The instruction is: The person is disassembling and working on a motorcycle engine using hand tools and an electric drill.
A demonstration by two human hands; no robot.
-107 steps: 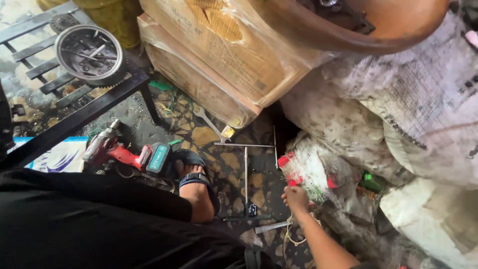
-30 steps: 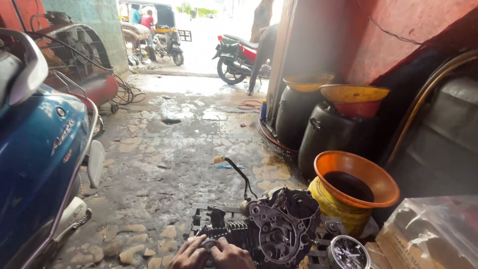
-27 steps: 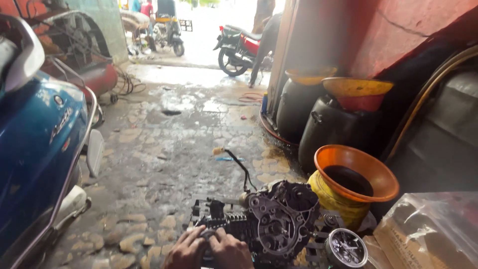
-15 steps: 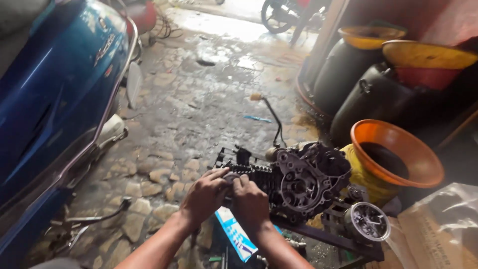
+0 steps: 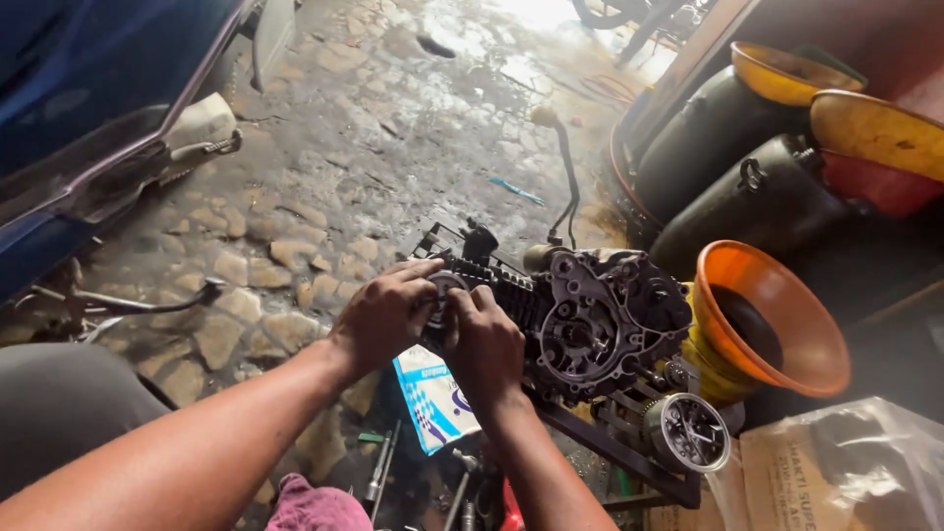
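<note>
Both hands, left hand point(image 5: 385, 317) and right hand point(image 5: 485, 344), grip the engine point(image 5: 580, 315) at frame centre, probably its cylinder head; oily fingers could slip.

Your left hand point(image 5: 383, 313) and right hand point(image 5: 484, 339) sit side by side on the engine's point(image 5: 580, 315) left end. Right of the engine stands a funnel point(image 5: 777, 320), drums point(image 5: 747, 187) behind it. A scooter point(image 5: 108, 118) flanks your far left; tools point(image 5: 379, 477) lie below your wrists.

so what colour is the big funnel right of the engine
Orange, with a dark inside; the funnel sits on a yellow container beside the engine. Head view shows it best.
</note>
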